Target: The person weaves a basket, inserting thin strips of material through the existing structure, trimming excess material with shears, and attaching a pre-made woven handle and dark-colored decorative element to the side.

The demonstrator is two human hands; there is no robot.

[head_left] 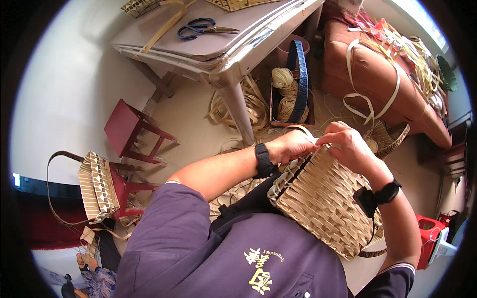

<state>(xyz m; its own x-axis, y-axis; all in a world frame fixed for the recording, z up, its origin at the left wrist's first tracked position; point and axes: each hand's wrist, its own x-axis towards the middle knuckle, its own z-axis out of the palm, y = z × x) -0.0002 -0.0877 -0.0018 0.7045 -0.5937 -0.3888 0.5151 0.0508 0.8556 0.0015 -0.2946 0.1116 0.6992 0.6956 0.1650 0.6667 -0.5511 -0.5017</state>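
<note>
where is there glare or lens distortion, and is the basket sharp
In the head view, glare blows out the bright strip at upper right; in the head view, black corners ring the rounded fisheye picture; in the head view, the basket's weave reads fairly sharp.

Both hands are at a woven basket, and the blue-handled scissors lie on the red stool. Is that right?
Wrong spot: the head view shows the blue-handled scissors on the table. The left hand and right hand are indeed at a woven basket.
</note>
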